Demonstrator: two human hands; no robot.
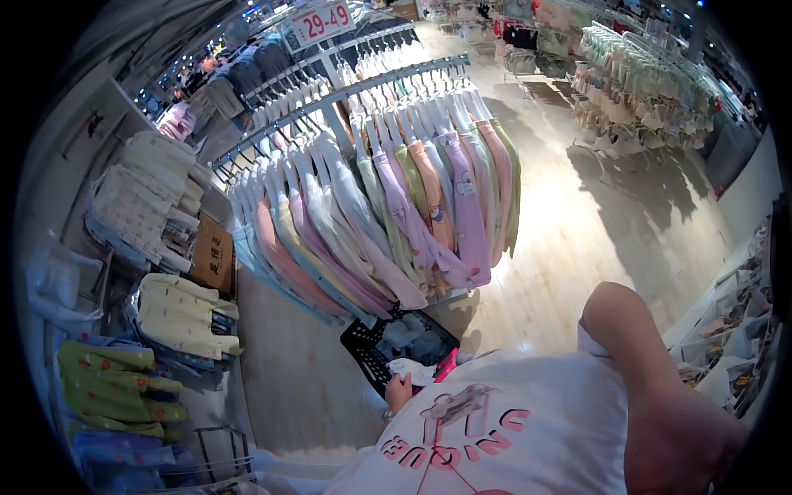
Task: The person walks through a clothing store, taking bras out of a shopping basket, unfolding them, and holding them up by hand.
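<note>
My left hand [398,392] is closed at the near edge of a black shopping basket [360,351]. Its fingertips touch a white cloth item [412,371] inside; whether they grip that cloth or the basket rim cannot be told. Folded dark blue-grey clothing [412,338] lies in the basket too, and a bright pink strip [447,365] shows at its right side. On the right, my bent right arm [627,338] rises from the white sleeve, and its blurred forearm runs to the lower right. The right hand itself is out of sight.
Just beyond the basket stands a rack of pastel long-sleeved clothes [396,198] under a price sign [322,22]. Garments hang along the left wall, among them a green top [107,384]. Another rack [643,91] stands far right, and bins [734,330] line the right edge.
</note>
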